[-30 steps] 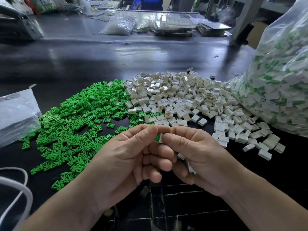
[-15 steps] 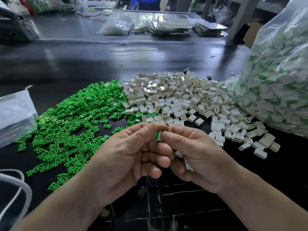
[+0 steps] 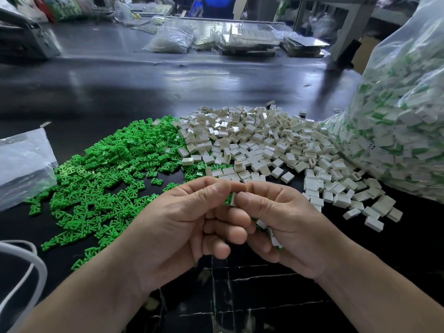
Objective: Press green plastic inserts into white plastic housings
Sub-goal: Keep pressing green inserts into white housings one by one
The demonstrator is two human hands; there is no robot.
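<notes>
Pinching: small white plastic housing [image 3: 233, 200] with a green plastic insert [image 3: 228, 199] at its left edge, held between the fingertips of both hands, just in front of the heaps.
Grip, left hand [image 3: 182, 224]: fingers curled, thumb and forefinger on the insert side.
Grip, right hand [image 3: 288, 224]: thumb and forefinger on the housing; several more white-and-green pieces [image 3: 274, 236] tucked in its curled palm.
Counts: one piece at the fingertips; loose green inserts [image 3: 108, 169] and loose white housings [image 3: 264, 145] in two adjoining heaps, too many to count.
Containers: large clear plastic bag [image 3: 396, 140], right, full of white-and-green pieces; flat clear bag [image 3: 21, 164], left, contents unclear.
Surface: black worktable [image 3: 144, 92].
</notes>
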